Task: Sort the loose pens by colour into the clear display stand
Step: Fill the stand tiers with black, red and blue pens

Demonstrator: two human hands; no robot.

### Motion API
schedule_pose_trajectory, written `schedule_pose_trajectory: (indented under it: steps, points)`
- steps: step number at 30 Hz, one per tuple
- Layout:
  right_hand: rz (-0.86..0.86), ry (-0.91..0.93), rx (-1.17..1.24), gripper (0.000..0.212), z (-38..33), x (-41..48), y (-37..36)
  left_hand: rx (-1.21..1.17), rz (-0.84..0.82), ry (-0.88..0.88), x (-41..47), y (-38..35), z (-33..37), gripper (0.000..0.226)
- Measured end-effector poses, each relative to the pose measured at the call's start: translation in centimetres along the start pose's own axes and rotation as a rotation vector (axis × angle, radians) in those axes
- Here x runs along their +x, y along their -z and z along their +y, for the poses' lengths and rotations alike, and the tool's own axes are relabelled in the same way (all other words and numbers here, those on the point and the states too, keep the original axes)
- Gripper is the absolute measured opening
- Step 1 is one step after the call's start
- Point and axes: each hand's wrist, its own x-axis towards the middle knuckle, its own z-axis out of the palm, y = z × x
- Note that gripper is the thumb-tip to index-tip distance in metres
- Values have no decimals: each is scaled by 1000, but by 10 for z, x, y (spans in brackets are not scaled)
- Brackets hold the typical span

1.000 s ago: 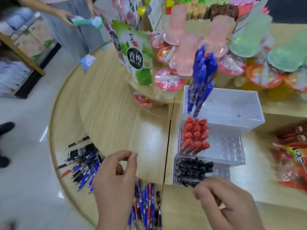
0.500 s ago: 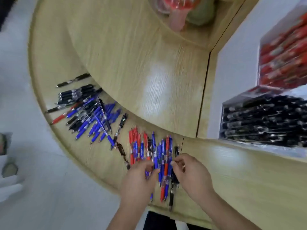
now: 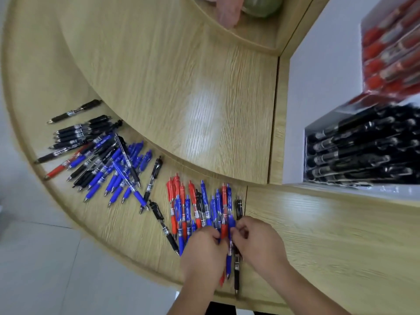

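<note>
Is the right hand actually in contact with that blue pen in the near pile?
Touching. The head view shows the fingers of the right hand curled against the blue pen, with no gap between them.

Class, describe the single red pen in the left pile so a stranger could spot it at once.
Start at the curved wooden ledge. Its left pile holds black and blue pens. The one red pen lies along its outer edge.
</note>
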Motion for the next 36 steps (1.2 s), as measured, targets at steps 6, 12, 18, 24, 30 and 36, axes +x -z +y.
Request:
schedule_pose_trajectory:
  steps: [6,12,18,24,30,36]
  points:
    - [65,15,325,19,17,-17,34,-159,-52,-84,-13,29,17,16]
    - [250,137,340,16,19,-76,118,-344,-109,-342,-50,87,70,21]
    - [636,212,330,13,6,-136,243,-543,43,-588,-109,154,162,21]
    - [946,380,592,17,-4,-131,358,-775,152,-623,-149,194,238,33]
    - [919,522,597,3,-36,-90,449,-1015,252,-559,-162,214,289,15]
    - [853,583,482,8,-61,-26,488,-1078,261,-485,-155,218,325,19]
